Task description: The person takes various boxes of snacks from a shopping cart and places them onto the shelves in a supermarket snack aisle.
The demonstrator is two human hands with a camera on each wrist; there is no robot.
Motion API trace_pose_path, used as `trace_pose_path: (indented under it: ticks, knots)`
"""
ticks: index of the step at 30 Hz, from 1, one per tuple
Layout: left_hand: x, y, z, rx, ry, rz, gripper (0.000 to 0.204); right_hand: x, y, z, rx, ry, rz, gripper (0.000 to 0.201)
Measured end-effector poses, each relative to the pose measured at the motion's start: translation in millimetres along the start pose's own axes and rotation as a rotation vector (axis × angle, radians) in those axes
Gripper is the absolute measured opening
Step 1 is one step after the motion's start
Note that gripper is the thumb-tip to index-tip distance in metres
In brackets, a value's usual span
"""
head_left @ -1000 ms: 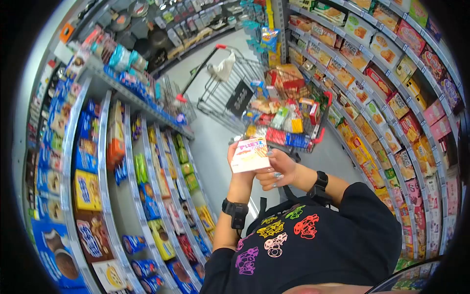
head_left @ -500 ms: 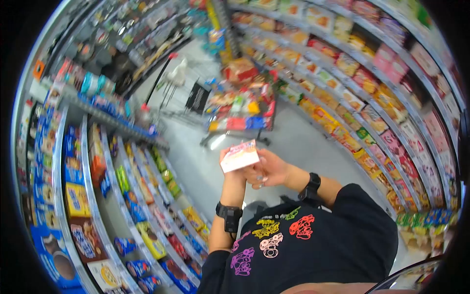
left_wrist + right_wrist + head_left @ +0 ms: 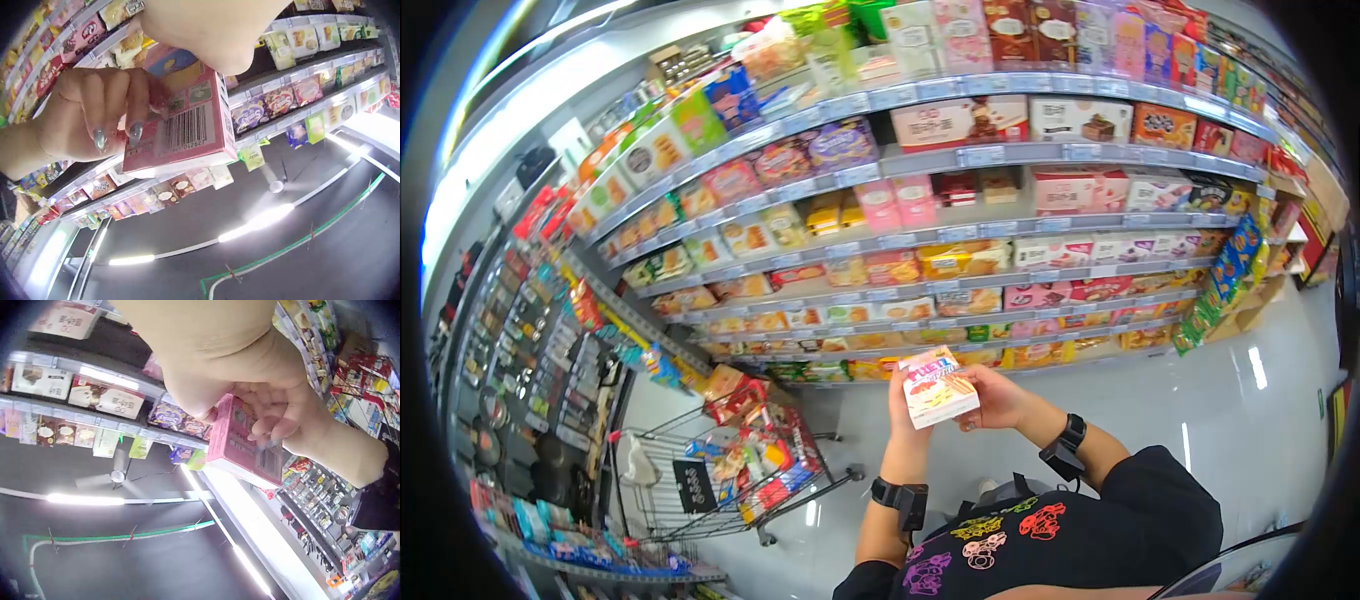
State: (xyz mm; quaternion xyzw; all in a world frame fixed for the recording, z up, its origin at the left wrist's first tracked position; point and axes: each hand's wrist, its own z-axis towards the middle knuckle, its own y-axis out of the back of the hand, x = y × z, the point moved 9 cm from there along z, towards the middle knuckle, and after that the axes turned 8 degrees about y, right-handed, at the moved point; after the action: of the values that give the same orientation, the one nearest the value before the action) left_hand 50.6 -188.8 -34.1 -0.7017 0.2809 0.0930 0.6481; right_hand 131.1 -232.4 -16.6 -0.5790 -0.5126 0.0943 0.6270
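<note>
A small pink-and-white snack stick box [image 3: 938,388] with "PRETZ" lettering is held in front of the body, its printed front facing up. My left hand [image 3: 899,408] grips it along the left side. On the opposite side my right hand [image 3: 998,397] pinches the box, thumb at its edge. Seen from the left wrist, the box's underside shows a barcode [image 3: 187,128], and right-hand fingers with shiny grey nails [image 3: 103,112] lie against it. From the right wrist, left-hand fingers [image 3: 275,419] curl onto the pink box.
A tall shelf rack [image 3: 1000,155] of boxed snacks spans the view ahead. At the lower left stands a shopping cart [image 3: 693,486] loaded with packages. Hanging packets [image 3: 1235,265] line the rack's right end, and pale floor [image 3: 1160,420] lies below.
The head view has turned right, from the aisle to the snack rack; the cart now appears lower left. Both hands keep holding the box, and the right fingers have shifted along its side.
</note>
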Motion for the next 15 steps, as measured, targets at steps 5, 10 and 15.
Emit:
trace_pose_path:
  ticks: [5,10,15]
  knots:
    - [4.3,-73.0,41.4,0.1,-0.014,0.328,0.046,69.6,51.8,-32.0,-0.194,0.313,-0.432,0.028]
    - [-24.6,-133.5,43.7,0.36,-0.234,0.841,0.057,130.6,14.9,-57.0,-0.181,0.427,-0.76,0.033]
    - [-63.4,-145.9,57.2,0.365,-0.344,1.278,0.066,157.2,20.3,-13.6,-0.187,0.448,-0.796,0.036]
